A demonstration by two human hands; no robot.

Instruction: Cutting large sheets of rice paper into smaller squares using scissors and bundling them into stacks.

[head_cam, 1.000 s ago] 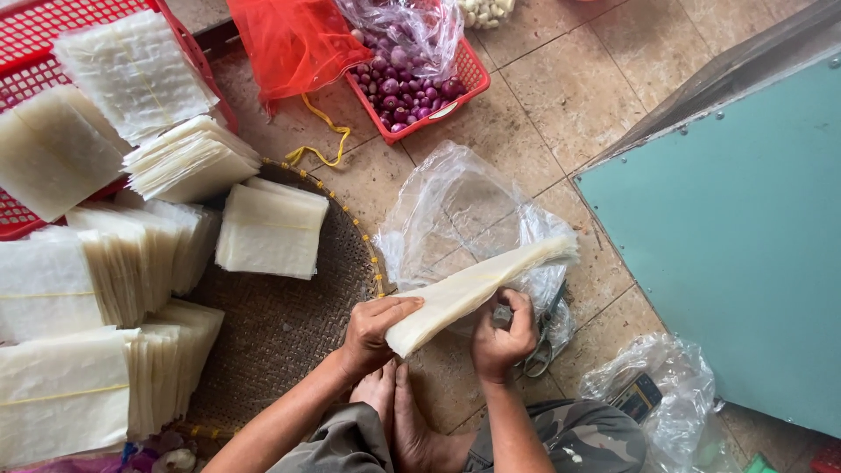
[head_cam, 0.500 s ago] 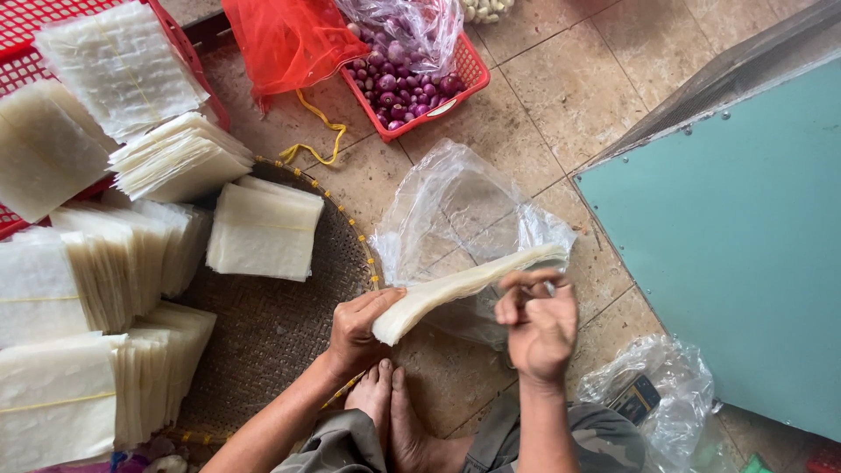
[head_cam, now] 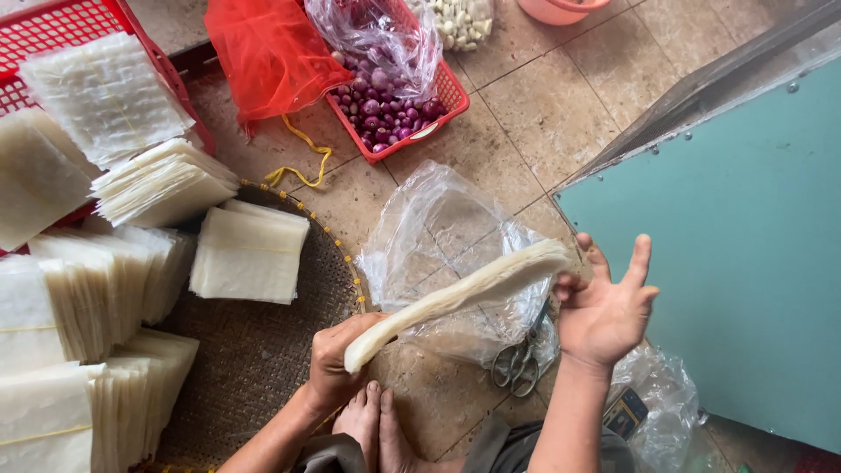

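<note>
Pale wrapper stack (head_cam: 455, 293) | left hand (head_cam: 337, 363) grips | right hand (head_cam: 604, 307) fingertips touch

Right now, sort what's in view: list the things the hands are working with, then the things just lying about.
In hand:
left hand gripping one end of the stack of thin pale sheets
right hand open at its other end
clear plastic bag beneath

Lying about:
scissors
red basket of shallots
red mesh bag
bundled sheet stacks on the woven tray

Glossy crinkled clear plastic bag (head_cam: 438, 236)
</note>
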